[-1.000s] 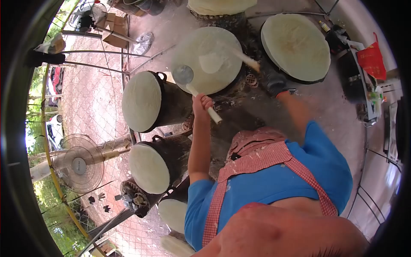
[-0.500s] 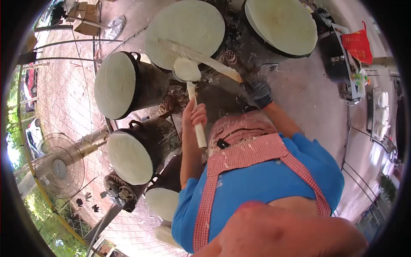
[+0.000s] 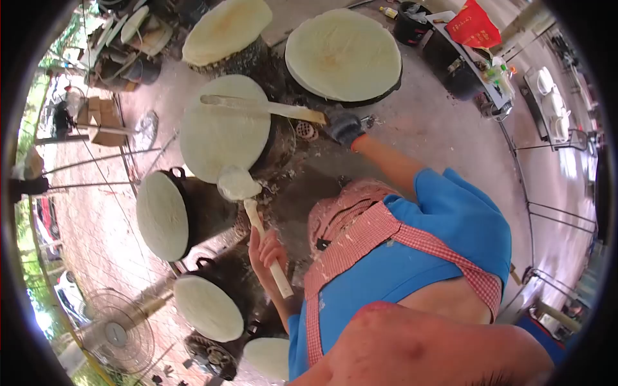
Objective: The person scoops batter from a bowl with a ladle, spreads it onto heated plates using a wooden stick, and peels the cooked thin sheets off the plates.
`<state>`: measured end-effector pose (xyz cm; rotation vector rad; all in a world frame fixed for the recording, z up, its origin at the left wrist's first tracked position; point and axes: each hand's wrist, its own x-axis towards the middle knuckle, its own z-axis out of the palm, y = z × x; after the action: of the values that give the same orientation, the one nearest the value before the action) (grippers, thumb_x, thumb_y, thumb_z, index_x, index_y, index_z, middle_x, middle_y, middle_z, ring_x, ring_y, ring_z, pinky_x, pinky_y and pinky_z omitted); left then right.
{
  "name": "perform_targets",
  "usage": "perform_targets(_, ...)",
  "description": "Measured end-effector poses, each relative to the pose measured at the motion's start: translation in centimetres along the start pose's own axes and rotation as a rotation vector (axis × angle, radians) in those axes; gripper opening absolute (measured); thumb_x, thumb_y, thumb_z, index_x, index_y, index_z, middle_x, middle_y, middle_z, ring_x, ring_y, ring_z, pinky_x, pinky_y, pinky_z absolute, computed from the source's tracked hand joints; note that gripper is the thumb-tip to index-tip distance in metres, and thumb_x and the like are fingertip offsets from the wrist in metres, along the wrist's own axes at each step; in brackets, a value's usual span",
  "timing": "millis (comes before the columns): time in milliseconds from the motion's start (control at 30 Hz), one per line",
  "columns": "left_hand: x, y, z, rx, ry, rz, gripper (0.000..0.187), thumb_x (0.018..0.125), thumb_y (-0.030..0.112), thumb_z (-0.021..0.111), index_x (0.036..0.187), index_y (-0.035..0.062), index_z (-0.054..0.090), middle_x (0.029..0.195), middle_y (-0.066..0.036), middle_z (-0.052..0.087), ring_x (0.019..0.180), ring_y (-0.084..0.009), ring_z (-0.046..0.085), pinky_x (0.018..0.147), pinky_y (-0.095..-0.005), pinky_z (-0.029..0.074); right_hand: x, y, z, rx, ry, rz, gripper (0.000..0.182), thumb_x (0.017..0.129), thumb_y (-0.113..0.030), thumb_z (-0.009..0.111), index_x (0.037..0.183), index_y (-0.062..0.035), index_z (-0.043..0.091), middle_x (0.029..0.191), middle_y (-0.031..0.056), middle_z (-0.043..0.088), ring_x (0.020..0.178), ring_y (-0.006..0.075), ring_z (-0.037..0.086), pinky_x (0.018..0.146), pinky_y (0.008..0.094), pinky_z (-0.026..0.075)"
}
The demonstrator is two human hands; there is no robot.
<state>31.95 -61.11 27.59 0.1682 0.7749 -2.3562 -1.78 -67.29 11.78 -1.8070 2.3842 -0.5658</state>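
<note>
My left hand is wrapped round the pale handle of a ladle. White batter fills the ladle's bowl, which overlaps the lower edge of a large round pan with a pale, smooth surface. My right hand, in a dark grey glove, is closed on the end of a long flat wooden paddle. The paddle reaches left across the same pan's surface. Whether it touches the surface cannot be made out.
Other pale round tops stand at the upper right, upper left, left and lower left. A fan is at the bottom left. A red bag rests on a table at the upper right.
The view has swung toward the right and pans have shifted in it. The ladle and paddle have moved apart. Both hands keep their hold.
</note>
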Motion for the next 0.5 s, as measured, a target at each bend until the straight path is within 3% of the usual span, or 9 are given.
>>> perform_targets(100,0.5,0.6,-0.3,0.094,-0.003,0.044,0.035,0.091,0.026,0.033,0.111,-0.0012,0.043,0.057,0.0,0.031,0.042,-0.0082,0.034,0.036,-0.0223,0.032,6.0,1.2,2.4,-0.202,0.173,0.141,0.032,0.069,-0.022,0.056,0.097,-0.007,0.054,0.094,0.0173,0.057,0.082,0.0303,0.057,0.064,0.0419,0.043)
perform_targets(233,0.8,1.5,-0.5,0.001,0.017,-0.019,0.041,0.091,0.026,0.033,0.118,-0.0043,0.037,0.057,-0.001,0.03,0.043,-0.0081,0.035,0.039,-0.0215,0.033,10.0,1.7,2.6,-0.375,0.157,0.267,0.031,0.068,-0.022,0.056,0.095,-0.0088,0.054,0.092,0.016,0.057,0.079,0.0299,0.057,0.063,0.0421,0.043)
perform_targets(300,0.7,2.6,-0.2,-0.045,0.055,-0.047,0.042,0.092,0.026,0.032,0.119,-0.0064,0.035,0.058,-0.001,0.031,0.043,-0.0081,0.034,0.039,-0.0221,0.033,9.6,2.2,0.7,-0.333,0.059,0.143,0.024,0.07,-0.02,0.05,0.089,-0.0073,0.056,0.075,0.0141,0.057,0.068,0.0286,0.058,0.06,0.0426,0.044)
perform_targets(333,0.6,2.4,0.6,-0.051,0.118,-0.047,0.038,0.091,0.029,0.032,0.099,-0.0055,0.046,0.055,0.0,0.03,0.042,-0.008,0.033,0.039,-0.0225,0.033,9.7,2.9,-0.1,-0.339,0.063,0.153,0.024,0.07,-0.02,0.05,0.089,-0.0073,0.056,0.075,0.0141,0.057,0.068,0.0286,0.058,0.06,0.0426,0.044)
perform_targets(433,-0.4,3.5,0.4,0.065,0.015,-0.078,0.036,0.091,0.03,0.033,0.091,-0.0033,0.045,0.053,0.0,0.029,0.041,-0.0079,0.032,0.038,-0.0224,0.032,10.9,6.1,-4.0,-0.219,0.496,-0.091,0.013,0.068,-0.021,0.048,0.067,-0.0088,0.054,0.058,0.0136,0.054,0.052,0.0277,0.055,0.047,0.0394,0.044)
perform_targets(500,-1.7,4.7,0.6,0.197,-0.103,-0.085,0.035,0.091,0.031,0.033,0.083,-0.0012,0.044,0.052,0.0,0.028,0.04,-0.0079,0.032,0.038,-0.0222,0.032,12.9,8.1,-9.0,-0.148,0.351,0.009,0.02,0.072,-0.021,0.047,0.084,-0.0092,0.059,0.076,0.0133,0.06,0.067,0.0296,0.058,0.062,0.0403,0.046)
